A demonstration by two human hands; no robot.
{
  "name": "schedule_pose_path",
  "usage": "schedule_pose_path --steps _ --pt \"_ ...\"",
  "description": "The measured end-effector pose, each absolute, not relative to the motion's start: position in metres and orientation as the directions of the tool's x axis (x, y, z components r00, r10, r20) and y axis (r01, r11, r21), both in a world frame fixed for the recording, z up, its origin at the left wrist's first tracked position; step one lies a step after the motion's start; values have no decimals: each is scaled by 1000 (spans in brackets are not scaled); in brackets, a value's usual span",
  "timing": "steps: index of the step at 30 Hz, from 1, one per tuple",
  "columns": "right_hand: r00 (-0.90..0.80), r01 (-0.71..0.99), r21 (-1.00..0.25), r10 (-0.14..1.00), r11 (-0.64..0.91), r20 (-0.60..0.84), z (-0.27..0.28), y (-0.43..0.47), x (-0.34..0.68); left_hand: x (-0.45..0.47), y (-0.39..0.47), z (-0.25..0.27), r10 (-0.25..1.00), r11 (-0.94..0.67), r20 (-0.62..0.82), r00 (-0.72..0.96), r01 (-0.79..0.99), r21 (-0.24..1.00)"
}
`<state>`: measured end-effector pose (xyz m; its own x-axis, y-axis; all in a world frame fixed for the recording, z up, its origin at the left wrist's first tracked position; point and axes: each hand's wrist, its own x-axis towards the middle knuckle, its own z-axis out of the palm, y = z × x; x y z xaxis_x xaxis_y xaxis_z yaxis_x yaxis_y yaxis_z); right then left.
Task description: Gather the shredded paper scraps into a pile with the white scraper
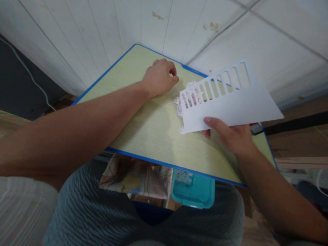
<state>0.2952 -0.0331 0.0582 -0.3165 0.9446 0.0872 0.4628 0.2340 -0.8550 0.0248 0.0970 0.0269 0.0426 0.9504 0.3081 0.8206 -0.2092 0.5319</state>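
Observation:
My right hand (230, 135) grips a white sheet of paper (230, 109) by its lower edge, thumb on top and fingers beneath. A row of rounded slots, growing longer toward the right, is cut through the sheet. Under its left end lies a small heap of paper scraps (179, 107) with reddish and grey marks, partly covered. My left hand (161, 77) rests on the table (153, 130) near the back, left of the sheet and apart from it. Its fingers are curled, with thumb and forefinger tips close together and nothing visible between them.
Behind the blue-edged table stands a white panelled wall (128, 27) with a cable (222, 30). A dark flat object (256, 128) lies at the right edge. Below the front edge are a patterned cloth (138, 177) and a turquoise plastic container (197, 193).

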Motion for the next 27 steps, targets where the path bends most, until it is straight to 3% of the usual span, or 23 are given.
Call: schedule_pose_path --steps 12,20,27 --pt "-388 429 -885 922 180 0 60 -35 302 22 102 24 953 -225 301 44 768 600" --pt "-278 414 -872 948 262 153 57 -31 306 25 96 30 950 -206 308 43 828 521" --pt "-533 392 -903 844 177 -66 68 -32 301 25 96 29 947 -207 319 42 840 502"
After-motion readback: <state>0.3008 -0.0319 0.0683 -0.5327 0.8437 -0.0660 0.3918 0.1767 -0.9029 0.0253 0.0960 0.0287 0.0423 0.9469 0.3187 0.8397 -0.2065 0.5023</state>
